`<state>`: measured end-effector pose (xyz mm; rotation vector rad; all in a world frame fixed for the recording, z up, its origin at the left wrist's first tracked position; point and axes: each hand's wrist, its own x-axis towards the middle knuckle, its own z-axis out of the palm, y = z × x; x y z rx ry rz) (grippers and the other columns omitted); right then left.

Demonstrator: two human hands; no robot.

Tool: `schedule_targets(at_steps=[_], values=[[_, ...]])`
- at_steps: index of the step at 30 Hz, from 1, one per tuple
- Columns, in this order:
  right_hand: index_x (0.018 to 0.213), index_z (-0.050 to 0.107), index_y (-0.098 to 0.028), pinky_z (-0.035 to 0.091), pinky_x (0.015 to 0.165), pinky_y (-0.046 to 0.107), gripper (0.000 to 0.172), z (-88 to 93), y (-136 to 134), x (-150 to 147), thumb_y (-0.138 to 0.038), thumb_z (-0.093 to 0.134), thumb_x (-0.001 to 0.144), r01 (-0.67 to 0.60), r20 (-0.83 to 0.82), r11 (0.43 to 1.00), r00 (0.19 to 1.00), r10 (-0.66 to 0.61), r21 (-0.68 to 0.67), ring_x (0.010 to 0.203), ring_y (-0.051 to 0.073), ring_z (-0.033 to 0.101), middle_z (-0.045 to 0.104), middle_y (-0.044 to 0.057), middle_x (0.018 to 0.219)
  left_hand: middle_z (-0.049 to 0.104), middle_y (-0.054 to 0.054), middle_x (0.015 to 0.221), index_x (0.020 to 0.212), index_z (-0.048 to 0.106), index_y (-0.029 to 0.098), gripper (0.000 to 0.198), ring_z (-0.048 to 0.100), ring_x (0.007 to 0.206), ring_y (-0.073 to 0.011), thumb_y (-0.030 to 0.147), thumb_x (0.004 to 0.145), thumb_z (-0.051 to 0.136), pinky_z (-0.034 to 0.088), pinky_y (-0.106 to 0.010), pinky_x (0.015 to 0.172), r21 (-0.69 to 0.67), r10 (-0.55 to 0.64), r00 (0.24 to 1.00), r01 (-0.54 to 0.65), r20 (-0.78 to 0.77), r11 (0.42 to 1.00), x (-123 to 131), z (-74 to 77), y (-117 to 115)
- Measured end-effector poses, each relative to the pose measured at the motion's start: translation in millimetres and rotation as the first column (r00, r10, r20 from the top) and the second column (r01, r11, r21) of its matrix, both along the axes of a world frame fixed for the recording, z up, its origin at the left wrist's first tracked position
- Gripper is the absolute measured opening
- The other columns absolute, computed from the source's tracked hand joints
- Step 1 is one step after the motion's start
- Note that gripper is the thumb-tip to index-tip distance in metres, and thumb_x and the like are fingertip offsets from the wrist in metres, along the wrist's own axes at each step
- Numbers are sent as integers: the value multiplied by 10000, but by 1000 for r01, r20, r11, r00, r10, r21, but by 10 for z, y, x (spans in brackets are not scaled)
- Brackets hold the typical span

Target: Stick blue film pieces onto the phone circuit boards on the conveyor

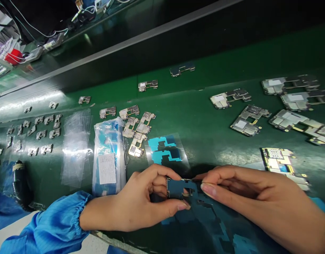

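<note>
My left hand [146, 199] pinches a small circuit board [179, 187] between thumb and fingers, just above the green mat near the front edge. My right hand [257, 197] comes in from the right with fingers pressed together at the board's right end, where a blue film covers it. Under both hands lies a clear sheet with blue sticker shapes [204, 215]. A second sheet of blue stickers [164, 150] lies just behind the hands. My left arm wears a blue sleeve [51, 227].
Several bare circuit boards [243, 121] are spread over the green mat [199, 116], larger ones at the right, small ones [43, 132] at the far left. A plastic bag of blue sheets [108, 158] and clear films [76, 144] lie left of centre. A dark cylinder [19, 181] lies at the left edge.
</note>
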<state>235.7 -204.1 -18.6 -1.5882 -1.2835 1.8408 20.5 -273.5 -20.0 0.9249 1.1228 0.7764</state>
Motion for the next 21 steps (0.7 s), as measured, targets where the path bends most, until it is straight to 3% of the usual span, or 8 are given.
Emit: schedule_targets(at_steps=[8, 15, 21], values=[[586, 770, -268, 478, 494, 227, 248, 26, 22, -9, -498, 841, 641, -22, 0, 1000, 1000, 22, 5, 573, 180, 600, 725, 34, 607, 801, -172, 1020, 1227, 554, 160, 425, 792, 956, -254, 281, 899, 795, 634, -339, 812, 20, -18, 1000, 19, -7, 1000, -7, -14, -7], [610, 781, -264, 489, 490, 215, 273, -54, 32, 41, -526, 849, 647, -83, -15, 996, 996, 83, 22, 563, 178, 625, 738, 39, 623, 802, -170, 1002, 1203, 566, 153, 425, 797, 930, -258, 284, 880, 808, 637, -338, 803, 6, -9, 999, 10, -36, 1000, -2, 2, -2], [605, 756, -252, 500, 544, 185, 301, 29, -5, -14, -534, 854, 648, -7, -15, 1000, 1000, 6, -15, 595, 150, 638, 742, 22, 657, 803, -164, 1030, 1193, 553, 160, 376, 794, 974, -231, 227, 903, 783, 633, -300, 824, 22, -10, 1000, 9, 12, 1000, 5, -3, 3]])
